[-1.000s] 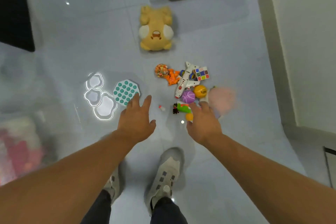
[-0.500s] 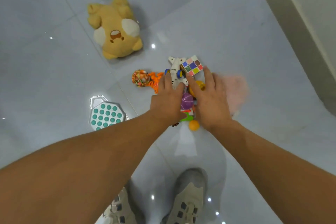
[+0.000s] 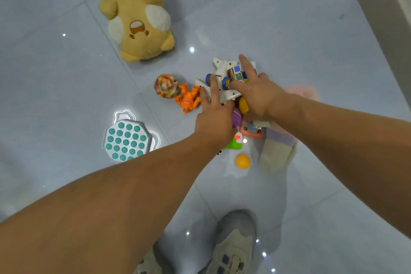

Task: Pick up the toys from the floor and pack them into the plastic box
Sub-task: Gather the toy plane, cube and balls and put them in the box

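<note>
A pile of small toys lies on the grey tile floor. My left hand (image 3: 214, 115) and my right hand (image 3: 255, 93) press in on it from both sides. Left fingers rest on the white toy plane (image 3: 222, 73); right fingers cover the colourful puzzle cube (image 3: 238, 73). A purple ball (image 3: 237, 117) and an orange ball (image 3: 243, 104) are squeezed between my palms. A green toy (image 3: 233, 145) and a small orange ball (image 3: 242, 161) lie just under my left wrist. The plastic box is out of view.
A yellow plush (image 3: 135, 18) lies at the far left. An orange creature toy (image 3: 188, 100) and a mottled ball (image 3: 166, 85) sit left of the pile, a teal bubble pad (image 3: 126, 140) nearer. Blurred pink (image 3: 305, 93) and beige-purple (image 3: 278, 151) soft shapes lie right. My shoes (image 3: 231, 253) are below.
Both hands have reached down from above the floor and closed in around the toy pile; the plane and cube now sit tilted up between them. The view has dropped closer to the floor.
</note>
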